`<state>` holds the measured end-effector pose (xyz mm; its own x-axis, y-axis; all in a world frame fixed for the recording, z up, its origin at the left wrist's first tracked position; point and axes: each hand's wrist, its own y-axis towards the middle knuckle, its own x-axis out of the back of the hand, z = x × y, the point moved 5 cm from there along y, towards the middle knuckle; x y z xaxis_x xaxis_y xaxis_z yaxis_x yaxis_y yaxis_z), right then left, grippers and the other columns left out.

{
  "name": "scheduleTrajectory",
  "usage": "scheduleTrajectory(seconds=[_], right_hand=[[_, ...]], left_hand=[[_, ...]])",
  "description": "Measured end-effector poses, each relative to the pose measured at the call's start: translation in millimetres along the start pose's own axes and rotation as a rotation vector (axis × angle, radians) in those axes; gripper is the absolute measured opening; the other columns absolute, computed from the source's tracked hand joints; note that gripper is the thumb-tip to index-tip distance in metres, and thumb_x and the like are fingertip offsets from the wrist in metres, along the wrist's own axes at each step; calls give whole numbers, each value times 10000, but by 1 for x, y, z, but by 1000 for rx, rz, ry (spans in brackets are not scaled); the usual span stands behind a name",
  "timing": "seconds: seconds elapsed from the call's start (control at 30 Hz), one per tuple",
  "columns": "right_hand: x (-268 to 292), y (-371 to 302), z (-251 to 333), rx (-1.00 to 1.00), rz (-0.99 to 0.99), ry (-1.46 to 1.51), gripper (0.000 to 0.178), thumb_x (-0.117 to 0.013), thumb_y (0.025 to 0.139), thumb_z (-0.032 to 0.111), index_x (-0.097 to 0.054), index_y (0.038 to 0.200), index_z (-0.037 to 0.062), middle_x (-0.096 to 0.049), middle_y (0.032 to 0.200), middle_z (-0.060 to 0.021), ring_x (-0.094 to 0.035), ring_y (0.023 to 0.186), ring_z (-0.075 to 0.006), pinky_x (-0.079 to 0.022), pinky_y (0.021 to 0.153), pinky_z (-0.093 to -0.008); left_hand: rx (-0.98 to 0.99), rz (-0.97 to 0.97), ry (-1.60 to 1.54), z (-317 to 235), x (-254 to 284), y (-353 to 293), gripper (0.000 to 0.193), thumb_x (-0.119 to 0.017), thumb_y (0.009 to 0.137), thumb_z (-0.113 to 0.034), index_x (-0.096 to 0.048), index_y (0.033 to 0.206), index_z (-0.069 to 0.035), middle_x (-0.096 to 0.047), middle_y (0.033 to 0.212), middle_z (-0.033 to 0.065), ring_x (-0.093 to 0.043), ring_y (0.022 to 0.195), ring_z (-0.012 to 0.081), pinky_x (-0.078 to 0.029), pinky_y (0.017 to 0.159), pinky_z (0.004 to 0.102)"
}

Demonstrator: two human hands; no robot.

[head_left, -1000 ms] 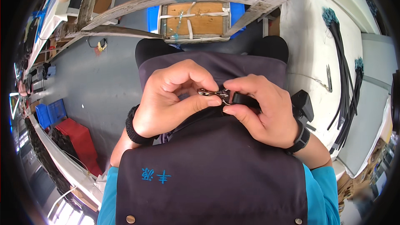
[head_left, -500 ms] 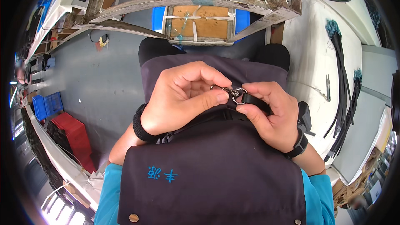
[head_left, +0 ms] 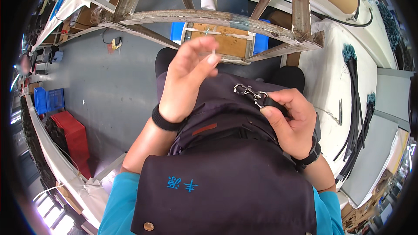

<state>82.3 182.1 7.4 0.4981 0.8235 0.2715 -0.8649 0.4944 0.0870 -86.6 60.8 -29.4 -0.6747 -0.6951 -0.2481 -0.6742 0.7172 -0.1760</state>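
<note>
My right hand (head_left: 289, 122) is closed on a black strap (head_left: 275, 104), its thumb and forefinger pinching beside a metal ring (head_left: 260, 100) at the strap's end. From that ring a silver swivel snap hook (head_left: 242, 89) sticks out to the left, over my dark apron (head_left: 226, 182). My left hand (head_left: 189, 76) is raised to the left of the hook and apart from it. Its fingers are curved and somewhat blurred, with thumb and forefinger apart; a pale sliver shows between their tips, too small to make out.
Ahead stands a worn metal frame (head_left: 209, 16), with a wooden-topped crate (head_left: 226, 45) beneath. On the right, bundles of black straps (head_left: 355, 87) and a thin metal tool (head_left: 340, 112) lie on a white surface (head_left: 320, 61). Red bins (head_left: 72, 137) and blue crates (head_left: 48, 100) stand left.
My left hand has let go of the snap hook and moved up and left. The right hand still grips the strap, and the hook is now uncovered. The view has shifted slightly.
</note>
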Motion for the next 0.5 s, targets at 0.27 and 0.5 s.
scheduleTrajectory(seconds=[0.27, 0.5], right_hand=[[-4, -5, 3, -77, 29, 70, 192, -697, 823, 65, -586, 960, -11, -656, 822, -68, -619, 740, -83, -480, 617, -200], [0, -17, -9, -179, 34, 163, 166, -647, 866, 52, -553, 980, -24, -667, 866, -72, -612, 790, -79, -471, 703, -208]], left_hand=[[-97, 133, -252, 0, -27, 38, 490, -645, 874, -170, -419, 1291, -48, -513, 1238, 71, -482, 1142, 178, -417, 936, 325], [-206, 140, -115, 2, -28, 40, 578, -660, 808, 4, -405, 1325, -39, -487, 1283, 73, -419, 1229, 190, -388, 986, 339]])
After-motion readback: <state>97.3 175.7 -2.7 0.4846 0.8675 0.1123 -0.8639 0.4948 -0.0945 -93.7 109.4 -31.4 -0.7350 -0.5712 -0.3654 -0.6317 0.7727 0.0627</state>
